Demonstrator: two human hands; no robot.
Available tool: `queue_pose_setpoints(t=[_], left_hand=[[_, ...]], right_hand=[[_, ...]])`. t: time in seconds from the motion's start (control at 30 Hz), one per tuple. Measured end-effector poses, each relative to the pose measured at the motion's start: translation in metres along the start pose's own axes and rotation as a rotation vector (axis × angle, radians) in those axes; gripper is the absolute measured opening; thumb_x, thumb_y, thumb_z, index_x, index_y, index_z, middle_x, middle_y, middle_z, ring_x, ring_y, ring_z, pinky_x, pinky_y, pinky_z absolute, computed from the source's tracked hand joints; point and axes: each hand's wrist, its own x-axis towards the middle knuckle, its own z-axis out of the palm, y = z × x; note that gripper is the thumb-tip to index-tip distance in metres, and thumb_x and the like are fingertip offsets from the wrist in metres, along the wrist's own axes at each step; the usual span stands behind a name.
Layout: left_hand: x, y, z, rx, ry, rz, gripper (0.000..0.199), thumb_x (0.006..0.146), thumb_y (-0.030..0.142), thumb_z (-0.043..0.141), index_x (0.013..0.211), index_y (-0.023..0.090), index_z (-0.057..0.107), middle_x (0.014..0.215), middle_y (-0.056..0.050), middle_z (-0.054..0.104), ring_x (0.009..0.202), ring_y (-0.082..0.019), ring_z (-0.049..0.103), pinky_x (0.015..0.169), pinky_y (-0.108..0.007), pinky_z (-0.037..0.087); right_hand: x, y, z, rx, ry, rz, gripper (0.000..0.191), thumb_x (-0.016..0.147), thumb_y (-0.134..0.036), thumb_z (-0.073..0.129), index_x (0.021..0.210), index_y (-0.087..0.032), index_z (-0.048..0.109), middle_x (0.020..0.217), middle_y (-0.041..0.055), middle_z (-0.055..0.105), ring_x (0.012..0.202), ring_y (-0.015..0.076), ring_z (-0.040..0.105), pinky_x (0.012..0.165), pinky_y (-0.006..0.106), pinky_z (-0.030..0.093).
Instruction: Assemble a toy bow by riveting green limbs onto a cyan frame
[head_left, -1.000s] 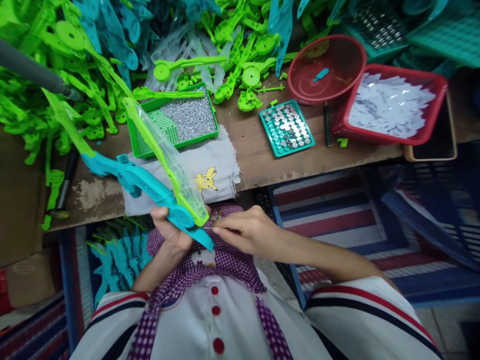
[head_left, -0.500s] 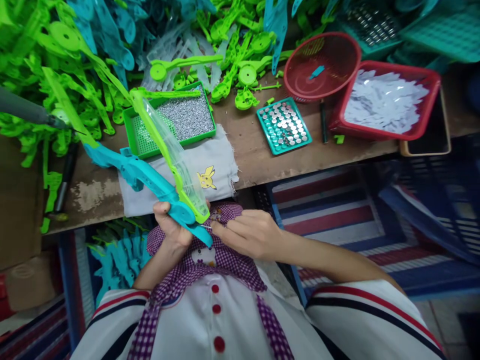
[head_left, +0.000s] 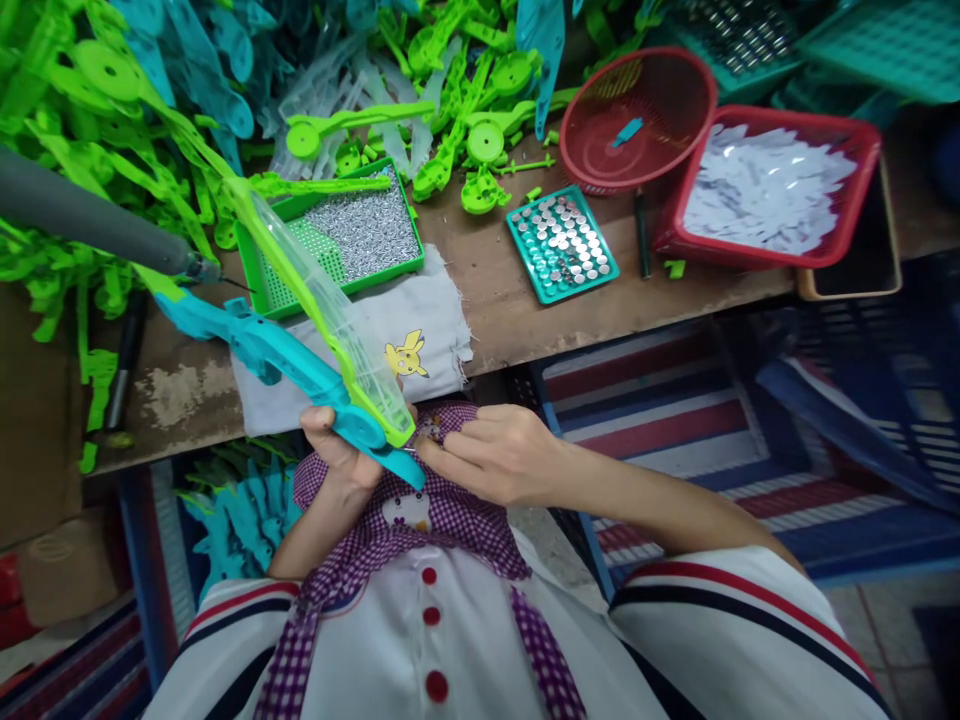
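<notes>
My left hand (head_left: 339, 455) is wrapped round a long plastic assembly with a blue arm (head_left: 296, 365), a lime green arm (head_left: 292, 290) and a clear insert (head_left: 330, 315). The arms meet near the lower end and spread apart toward the upper left. My right hand (head_left: 499, 455) is closed in a pinch beside that end, on a thin metal pin (head_left: 410, 449) that meets the gap between the blue and green parts. Its fingertips hide most of the pin. Part of my left fingers is behind the assembly.
A grey power screwdriver (head_left: 97, 215) juts in from the left. On the bench are a green tray (head_left: 375, 285) of small screws, a teal tray (head_left: 551, 298) of metal discs, a red basket (head_left: 574, 150) and a red bin (head_left: 859, 215) of white strips. Green parts (head_left: 112, 70) are heaped behind.
The grey screwdriver has swung right and further into view. The bench items shift slightly up and left in the picture. Both hands keep their hold at nearly the same spot.
</notes>
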Motion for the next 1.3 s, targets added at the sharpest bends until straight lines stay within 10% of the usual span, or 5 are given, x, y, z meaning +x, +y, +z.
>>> queue_pose_setpoints(t=[0.27, 0.7, 1.3], left_hand=[[0.002, -0.004, 0.010, 0.056, 0.114, 0.070, 0.050, 0.052, 0.036, 0.078, 0.099, 0.026, 0.065, 0.099, -0.003, 0.073, 0.100, -0.030, 0.067, 0.059, -0.030, 0.061], [0.009, -0.009, 0.006, 0.036, 0.137, 0.083, 0.048, 0.057, 0.037, 0.076, 0.103, 0.029, 0.066, 0.109, 0.000, 0.074, 0.110, -0.029, 0.067, 0.087, -0.039, 0.060], [0.021, -0.014, 0.006, 0.099, 0.168, 0.149, 0.036, 0.059, 0.036, 0.070, 0.094, 0.027, 0.069, 0.099, 0.001, 0.076, 0.102, -0.024, 0.069, 0.086, -0.033, 0.058]], right_hand=[[-0.009, -0.017, 0.012, -0.119, 0.116, 0.114, 0.022, 0.097, -0.013, 0.048, 0.099, -0.014, 0.070, 0.054, -0.0064, 0.040, 0.051, 0.0090, 0.033, 0.051, 0.028, 0.024], [-0.012, -0.029, 0.018, -0.071, 0.033, 0.301, 0.021, 0.096, -0.015, 0.048, 0.102, -0.014, 0.068, 0.058, -0.0044, 0.049, 0.054, 0.0095, 0.041, 0.054, 0.029, 0.028], [-0.018, -0.039, 0.030, -0.079, 0.077, 0.448, 0.028, 0.096, -0.016, 0.047, 0.108, -0.015, 0.072, 0.059, -0.0036, 0.051, 0.051, 0.0089, 0.041, 0.053, 0.027, 0.032]])
